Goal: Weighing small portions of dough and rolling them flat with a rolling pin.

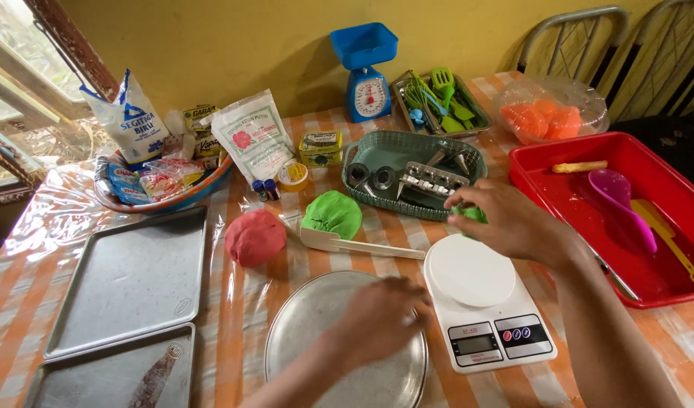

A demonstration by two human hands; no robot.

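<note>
My right hand (509, 219) holds a small piece of green dough (471, 214) just above the far edge of the white digital scale (483, 298). My left hand (381, 317) rests palm down on the round metal tray (309, 332), fingers near the scale's left edge. A larger green dough ball (332, 213) and a red dough ball (255, 237) lie on the table beyond the tray. A white scraper (354, 245) lies between the green ball and the scale.
Two rectangular baking trays (132, 279) sit at the left. A green basket of metal tools (411, 174), a red tub with utensils (626, 219), a blue mechanical scale (366, 75), flour bags and a bowl of packets stand at the back.
</note>
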